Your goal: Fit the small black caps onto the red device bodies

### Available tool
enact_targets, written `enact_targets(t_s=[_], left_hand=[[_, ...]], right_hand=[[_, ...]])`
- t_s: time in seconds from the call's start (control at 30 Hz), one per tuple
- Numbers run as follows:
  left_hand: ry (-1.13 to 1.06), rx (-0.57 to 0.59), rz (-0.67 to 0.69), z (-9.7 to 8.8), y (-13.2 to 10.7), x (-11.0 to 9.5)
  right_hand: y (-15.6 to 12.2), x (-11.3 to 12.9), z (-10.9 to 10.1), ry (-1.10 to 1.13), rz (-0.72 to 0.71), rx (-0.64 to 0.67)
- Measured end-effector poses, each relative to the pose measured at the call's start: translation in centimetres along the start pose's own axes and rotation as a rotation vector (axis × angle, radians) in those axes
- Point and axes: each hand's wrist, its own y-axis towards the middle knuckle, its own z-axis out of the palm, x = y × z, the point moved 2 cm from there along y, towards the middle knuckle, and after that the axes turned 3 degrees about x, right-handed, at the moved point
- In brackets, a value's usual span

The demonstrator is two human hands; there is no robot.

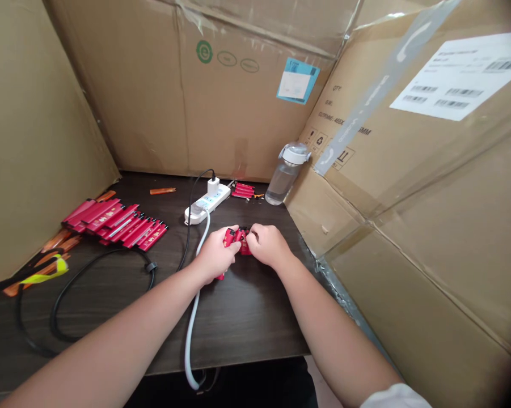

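Observation:
My left hand (216, 256) is closed around a few slim red pieces with black ends (228, 237), above the dark table in the middle of the view. The lower tip of one sticks out below the palm. Close against it, my right hand (269, 243) has its fingers curled and pinched on another red piece (245, 247). Both hands hide most of what they hold, so the exact kind is unclear. A large row of similar red pieces (114, 222) lies at the left, overlapping side by side. A smaller group of red pieces (243, 191) lies farther back.
A white power strip (206, 205) with a plugged-in adapter and cables stands behind my hands. A clear water bottle (284, 175) is at the back right. Orange strips (163, 191) and a looped black cable (55, 306) lie on the table (246, 317). Cardboard boxes (144, 102) wall it in.

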Motion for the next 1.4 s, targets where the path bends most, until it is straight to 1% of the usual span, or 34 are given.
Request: enact_targets(t_s=[0.07, 0.13, 0.23, 0.33, 0.4, 0.47, 0.5, 0.6, 0.7, 0.77, 0.83, 0.97, 1.07, 1.17, 1.23, 1.27, 1.33, 1.4], left_hand=[[-0.102, 0.085, -0.145, 0.1, 0.0, 0.1], [-0.136, 0.119, -0.2, 0.2, 0.0, 0.1], [-0.083, 0.135, -0.199, 0.1, -0.1, -0.2], [0.015, 0.177, -0.189, 0.0, -0.2, -0.4], [0.057, 0.184, -0.175, 0.0, -0.3, -0.5], [0.069, 0.155, -0.114, -0.1, -0.3, -0.4], [0.07, 0.128, -0.06, -0.1, -0.2, -0.3], [0.09, 0.044, 0.159, -0.2, 0.0, -0.1], [0.136, -0.045, 0.344, -0.3, -0.1, -0.1], [0.172, -0.098, 0.417, -0.5, -0.3, -0.3], [0.204, -0.124, 0.473, -0.5, -0.5, -0.6], [0.239, -0.15, 0.556, -0.5, -0.7, -0.8], [0.265, -0.172, 0.603, -0.5, -0.9, -0.8], [0.313, -0.189, 0.649, -0.5, -1.0, -0.9], [0.353, -0.191, 0.69, -0.6, -1.1, -0.9], [0.374, -0.193, 0.714, -0.6, -1.2, -0.9], [0.41, -0.209, 0.757, -0.7, -1.2, -1.0], [0.436, -0.23, 0.799, -0.8, -1.3, -1.0]], right_hand=[[-0.2, -0.2, 0.0, -0.048, -0.003, 0.053], [-0.3, -0.3, 0.0, -0.07, -0.001, 0.095], [-0.5, -0.3, 0.1, -0.055, -0.013, 0.116], [-0.6, -0.5, 0.1, 0.001, -0.023, 0.096], [-0.6, -0.6, 0.1, 0.068, -0.021, 0.073], [-0.6, -0.8, -0.1, 0.161, -0.019, 0.02], [-0.6, -0.8, -0.2, 0.22, -0.022, -0.019], [-0.8, -0.5, -0.5, 0.505, -0.041, -0.121], [-1.2, 0.3, -0.4, 0.89, -0.062, -0.109], [-1.6, 0.9, -0.3, 1.043, -0.072, -0.099], [-1.9, 1.3, -0.4, 1.035, -0.087, -0.15], [-2.5, 1.7, -1.0, 0.797, -0.143, -0.307], [-2.7, 2.0, -1.6, 0.713, -0.201, -0.369], [-2.8, 2.3, -2.1, 0.702, -0.264, -0.41], [-2.9, 2.5, -2.1, 0.729, -0.272, -0.405], [-2.9, 2.6, -2.0, 0.767, -0.253, -0.389], [-2.9, 2.8, -1.7, 0.913, -0.169, -0.332], [-2.9, 3.1, -1.4, 1.113, -0.066, -0.261]])
